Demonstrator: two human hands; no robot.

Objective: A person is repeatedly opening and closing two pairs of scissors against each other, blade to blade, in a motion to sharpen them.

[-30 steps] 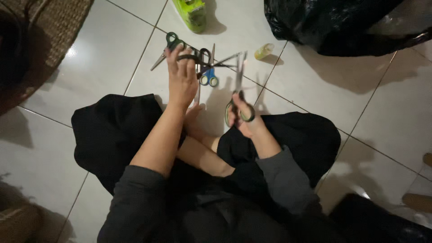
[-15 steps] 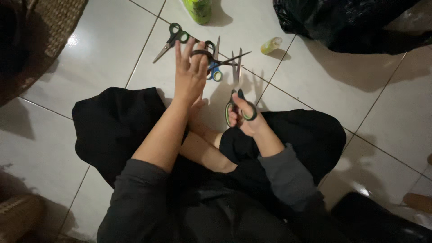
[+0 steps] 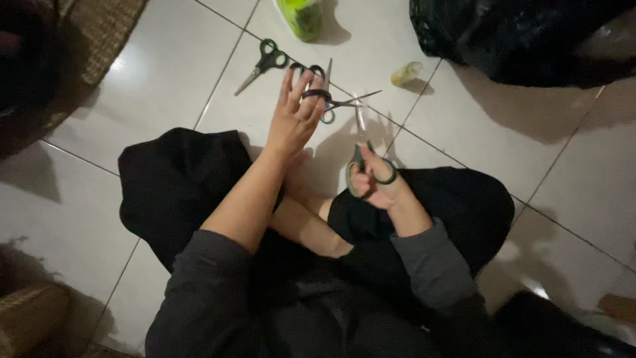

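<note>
Left hand (image 3: 296,116) open, fingers spread, reaching over pile of small scissors w/ black and blue handles (image 3: 324,99) on white tiled floor (image 3: 165,86); contact w/ pile unclear, fingers cover part of it. Right hand (image 3: 377,185) gripping grey-handled scissors w/ green-lined loops (image 3: 361,156), blades pointing up, away from lap. Separate green-handled scissors (image 3: 265,61) lie left of pile. Lime-green container (image 3: 301,14) cut off at top edge. Small pale yellowish object (image 3: 406,71) blurry, kind unclear. Black plastic bag (image 3: 517,36) top right, partly out of frame.
</note>
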